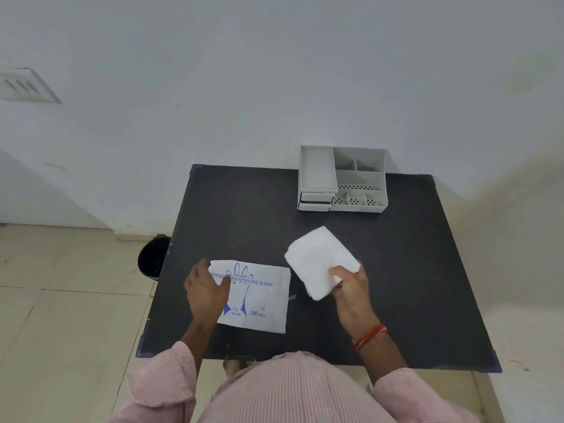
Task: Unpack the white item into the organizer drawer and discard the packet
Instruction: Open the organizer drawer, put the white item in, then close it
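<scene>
Holding folded white glove stack [319, 261], right hand [351, 290]; left hand [206, 290] flat on emptied printed packet [258, 300]. Pending: grey organizer drawer [316, 201], black bin [152, 257].

Packet [256, 297] on table [412, 270] front-left, organizer [341, 178] at back edge, bin [152, 257] beside table's left.

The left hand [207, 290] lies palm-down, fingers spread — the right hand [351, 288] is raised, fingers curled in a grip.

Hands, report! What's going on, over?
Right hand gripping white glove stack. Left hand on empty packet. Organizer path clear.
</scene>
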